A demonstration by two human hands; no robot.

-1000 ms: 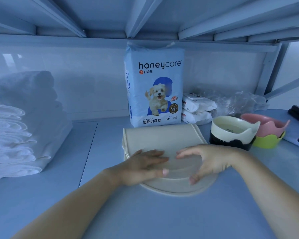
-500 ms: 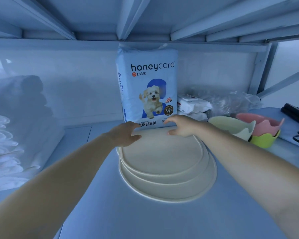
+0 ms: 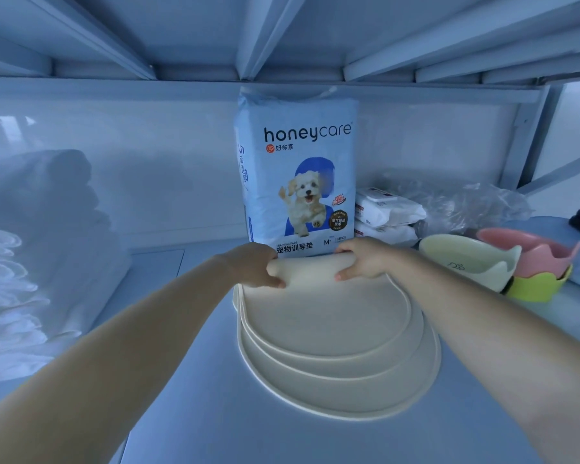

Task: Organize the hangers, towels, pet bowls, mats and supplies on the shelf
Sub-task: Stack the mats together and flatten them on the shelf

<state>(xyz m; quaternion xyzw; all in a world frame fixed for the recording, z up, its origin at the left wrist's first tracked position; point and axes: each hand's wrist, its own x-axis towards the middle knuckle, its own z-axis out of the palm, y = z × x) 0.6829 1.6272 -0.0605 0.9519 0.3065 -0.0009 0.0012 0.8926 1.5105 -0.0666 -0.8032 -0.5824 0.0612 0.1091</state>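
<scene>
Three cream mats (image 3: 329, 333) are lying stacked at the front middle of the shelf (image 3: 198, 426), rounded ends nearest. At their far edge the left hand (image 3: 258, 266) and right hand (image 3: 362, 259) are each curling a grip around the rolled-up lip. Step, by judgement: the mats are being rolled or folded. The next move is calling for an even pull, clear of the training-pad pack (image 3: 298, 145) just behind and the pet bowls (image 3: 466, 259) at right.

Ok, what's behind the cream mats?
The honeycare pad bag stands upright behind the mats. The left hand and right hand grip their curled far edge, hiding the bag's base.
</scene>
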